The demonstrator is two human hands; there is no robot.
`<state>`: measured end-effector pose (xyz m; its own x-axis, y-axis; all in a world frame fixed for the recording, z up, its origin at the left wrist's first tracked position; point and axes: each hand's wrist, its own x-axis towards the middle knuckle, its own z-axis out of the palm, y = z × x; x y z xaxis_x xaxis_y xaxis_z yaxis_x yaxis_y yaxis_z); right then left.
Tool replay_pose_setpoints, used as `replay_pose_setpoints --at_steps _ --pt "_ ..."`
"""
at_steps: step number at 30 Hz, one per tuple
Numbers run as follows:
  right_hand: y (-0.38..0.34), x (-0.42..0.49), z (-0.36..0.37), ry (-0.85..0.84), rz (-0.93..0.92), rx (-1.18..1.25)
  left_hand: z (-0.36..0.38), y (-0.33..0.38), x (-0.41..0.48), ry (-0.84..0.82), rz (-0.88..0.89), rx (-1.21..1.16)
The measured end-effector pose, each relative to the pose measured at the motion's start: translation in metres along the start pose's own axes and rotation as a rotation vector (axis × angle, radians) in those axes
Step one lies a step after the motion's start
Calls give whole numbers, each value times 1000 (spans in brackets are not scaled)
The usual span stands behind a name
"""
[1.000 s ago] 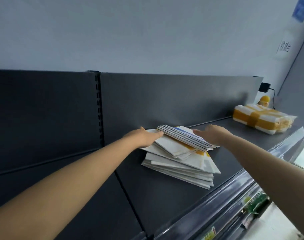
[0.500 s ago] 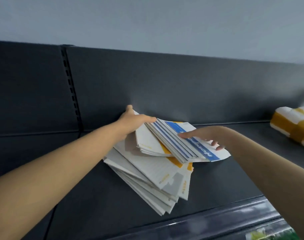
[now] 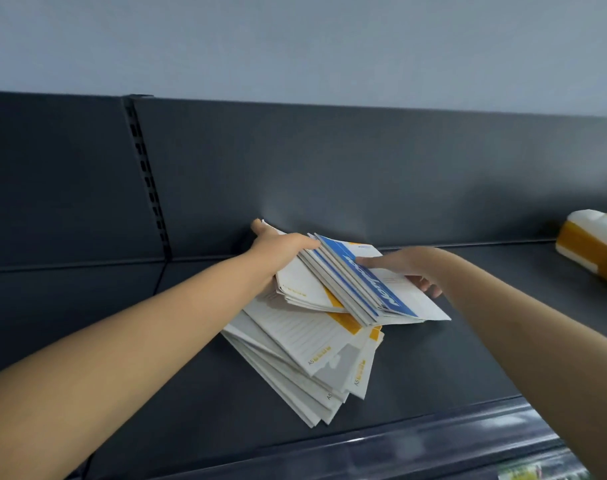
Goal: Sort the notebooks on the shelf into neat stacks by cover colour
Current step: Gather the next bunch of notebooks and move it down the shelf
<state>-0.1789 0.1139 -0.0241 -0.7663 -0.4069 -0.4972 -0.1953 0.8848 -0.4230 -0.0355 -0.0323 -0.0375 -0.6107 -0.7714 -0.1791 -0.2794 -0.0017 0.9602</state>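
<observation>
A loose pile of white notebooks with yellow corners lies on the dark shelf. On top of it sits a tilted bundle of blue-striped notebooks, raised at its left side. My left hand grips the far left edge of the upper notebooks, thumb behind them. My right hand holds the blue bundle's right side, thumb on the top cover and fingers curled under the edge.
A wrapped pack of yellow-and-white notebooks lies at the far right of the shelf. The dark back panel rises just behind the pile, with a slotted upright at left. The shelf's front rail runs below.
The view has swung left and closer, so the wrapped pack slid to the right edge. Both hands have lifted and fanned the blue bundle off the yellow pile.
</observation>
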Motion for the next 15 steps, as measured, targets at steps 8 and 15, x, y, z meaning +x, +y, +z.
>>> replay_pose_setpoints --at_steps 8,15 --pt "-16 2 6 -223 -9 107 13 4 -8 -49 -54 -142" --pt "-29 -2 15 -185 -76 38 9 5 -12 -116 -170 -175"
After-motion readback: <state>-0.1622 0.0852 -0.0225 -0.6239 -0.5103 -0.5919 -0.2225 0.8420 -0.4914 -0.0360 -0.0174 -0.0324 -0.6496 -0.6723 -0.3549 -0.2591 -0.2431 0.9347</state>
